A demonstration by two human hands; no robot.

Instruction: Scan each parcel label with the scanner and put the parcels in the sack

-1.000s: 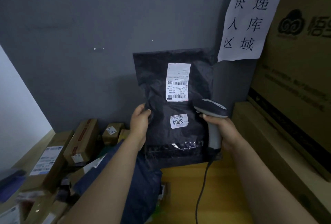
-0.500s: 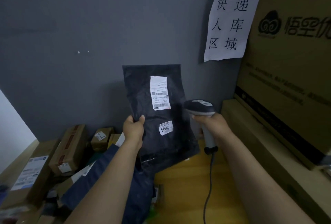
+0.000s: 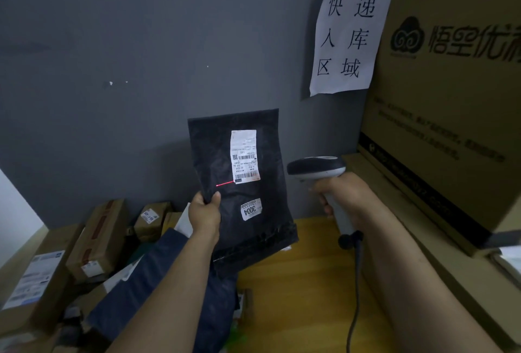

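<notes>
Counted left to right: at least four brown cardboard boxes (image 3: 98, 237) piled low; one left hand (image 3: 204, 213) pinching, thumb against curled fingers, the left edge of one flat black plastic mailer parcel (image 3: 214, 155) held upright before the grey wall; one grey handheld corded scanner (image 3: 315, 168) gripped in the curled fingers of one right hand (image 3: 342, 194). Judged mid-scan, the red beam line (image 3: 225, 183) lying mostly left of the white shipping label (image 3: 244, 155). Needed next, probably: beam nudged right and up onto the barcode, then parcel into the sack, not identified with certainty.

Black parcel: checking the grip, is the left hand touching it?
Touching. The head view shows the left hand pinching the black parcel at its left edge, thumb on the front.
</notes>
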